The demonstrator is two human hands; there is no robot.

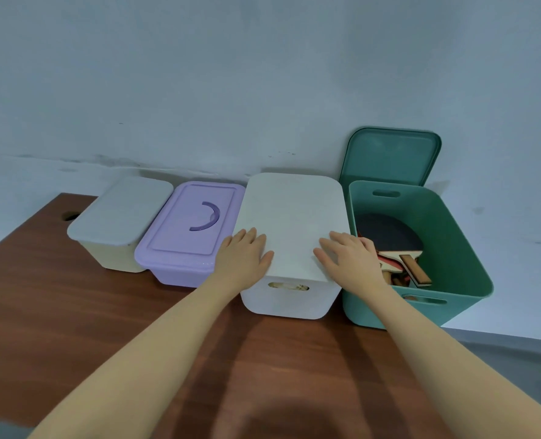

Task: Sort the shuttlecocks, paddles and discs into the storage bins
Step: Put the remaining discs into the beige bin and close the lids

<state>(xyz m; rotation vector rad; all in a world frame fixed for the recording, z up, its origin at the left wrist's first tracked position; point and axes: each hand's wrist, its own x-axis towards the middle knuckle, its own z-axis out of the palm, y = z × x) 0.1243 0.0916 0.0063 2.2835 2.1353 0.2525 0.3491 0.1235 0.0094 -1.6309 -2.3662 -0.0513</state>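
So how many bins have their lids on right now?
3: the cream bin far left, the purple bin beside it, and the white bin under both hands. The green bin is open.

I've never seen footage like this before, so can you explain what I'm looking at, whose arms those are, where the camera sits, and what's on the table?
There is no machine here: the arms belong to a person wearing a wide-angle camera on the head, looking forward and down. That is the only view.

On a brown wooden table, against a wall, stand four storage bins in a row: a cream bin with a pale lid, a purple bin with a handled lid, a white bin and an open green bin. The green lid leans on the wall behind it, and table tennis paddles lie inside.

The left hand and right hand rest flat on the white lid, near its front corners. Nothing is gripped.
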